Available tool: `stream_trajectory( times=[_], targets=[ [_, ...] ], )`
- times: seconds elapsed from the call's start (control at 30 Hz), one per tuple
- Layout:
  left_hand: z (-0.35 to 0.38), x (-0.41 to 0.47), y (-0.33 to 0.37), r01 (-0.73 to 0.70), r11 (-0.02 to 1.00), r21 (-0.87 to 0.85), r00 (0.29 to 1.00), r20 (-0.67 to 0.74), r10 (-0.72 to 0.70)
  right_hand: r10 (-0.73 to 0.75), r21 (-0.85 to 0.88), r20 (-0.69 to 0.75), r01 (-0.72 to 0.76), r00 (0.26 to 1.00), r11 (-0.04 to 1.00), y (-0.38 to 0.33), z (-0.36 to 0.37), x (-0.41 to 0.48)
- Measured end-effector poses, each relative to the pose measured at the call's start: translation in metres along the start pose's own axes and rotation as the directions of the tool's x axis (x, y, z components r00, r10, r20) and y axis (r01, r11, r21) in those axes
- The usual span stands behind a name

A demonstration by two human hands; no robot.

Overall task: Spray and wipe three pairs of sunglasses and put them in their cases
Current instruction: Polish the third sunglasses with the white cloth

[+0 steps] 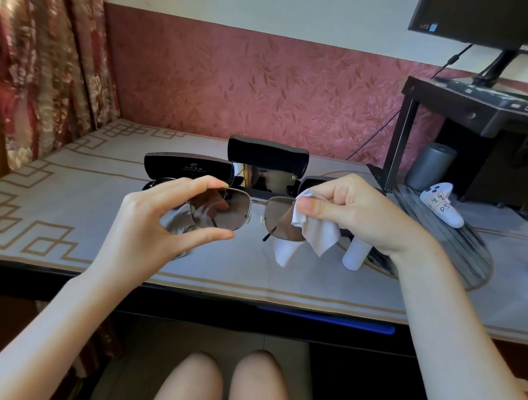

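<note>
Bare left hand [144,222], right hand [358,212], bare knees [200,379]

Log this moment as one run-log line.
step: wiping | left hand: pinches sunglasses by one lens rim | right hand: pinches white cloth against other lens | middle case: open behind

paper label [441,203] — reads "d5"

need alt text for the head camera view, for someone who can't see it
A person's left hand pinches metal-framed brown-lens sunglasses above a patterned table while the right hand holds a white cloth against one lens. Open black glasses cases stand behind.
</note>
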State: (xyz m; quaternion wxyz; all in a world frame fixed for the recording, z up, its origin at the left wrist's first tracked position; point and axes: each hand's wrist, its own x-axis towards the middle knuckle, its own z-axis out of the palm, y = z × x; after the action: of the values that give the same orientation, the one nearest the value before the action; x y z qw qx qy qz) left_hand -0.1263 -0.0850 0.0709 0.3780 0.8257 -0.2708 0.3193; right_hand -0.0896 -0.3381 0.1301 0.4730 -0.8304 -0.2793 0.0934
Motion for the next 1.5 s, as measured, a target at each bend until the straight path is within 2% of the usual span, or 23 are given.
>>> stream_trajectory(
  times=[0.17, 0.37, 0.53, 0.73, 0.8, 0.93, 1.1, 1.33, 1.5],
  targets=[
    [0.006, 0.002, 0.004, -0.042, 0.999, 0.006, 0.999, 0.011, 0.042, -0.029, -0.062, 0.057, 0.032, 0.998, 0.998, -0.009, 0.008, 0.007],
    [0.006, 0.004, 0.002, -0.034, 0.999, 0.024, 0.999, 0.012, 0.034, -0.112, -0.153, -0.049, 0.104, 0.992, 0.983, -0.016, 0.015, 0.012],
    [0.009, 0.004, 0.0, -0.051, 0.998, 0.033, 0.998, 0.031, 0.05, -0.11, -0.16, -0.034, 0.103, 0.993, 0.982, -0.024, 0.026, 0.017],
    [0.01, 0.005, 0.001, -0.048, 0.999, 0.024, 0.998, 0.032, 0.047, -0.141, -0.11, -0.128, 0.127, 0.982, 0.986, -0.024, 0.027, 0.024],
    [0.012, 0.004, 0.001, -0.054, 0.998, 0.021, 0.998, 0.033, 0.053, -0.153, -0.123, -0.118, 0.138, 0.981, 0.983, -0.027, 0.026, 0.025],
    [0.012, 0.003, 0.0, -0.068, 0.998, -0.011, 0.998, -0.005, 0.068, -0.007, -0.309, 0.047, 0.021, 0.999, 0.951, -0.029, 0.033, 0.025],
    [0.014, 0.003, 0.0, -0.077, 0.997, 0.005, 0.997, 0.019, 0.077, 0.102, -0.41, 0.113, -0.047, 0.988, 0.911, -0.032, 0.036, 0.022],
    [0.014, 0.004, 0.001, -0.066, 0.998, -0.02, 0.998, 0.014, 0.066, 0.052, -0.483, 0.027, -0.032, 0.998, 0.875, -0.027, 0.036, 0.022],
    [0.013, 0.001, -0.001, -0.038, 0.999, -0.02, 0.999, -0.011, 0.038, -0.058, -0.315, -0.13, 0.015, 0.99, 0.949, -0.018, 0.034, 0.011]
  ],
)
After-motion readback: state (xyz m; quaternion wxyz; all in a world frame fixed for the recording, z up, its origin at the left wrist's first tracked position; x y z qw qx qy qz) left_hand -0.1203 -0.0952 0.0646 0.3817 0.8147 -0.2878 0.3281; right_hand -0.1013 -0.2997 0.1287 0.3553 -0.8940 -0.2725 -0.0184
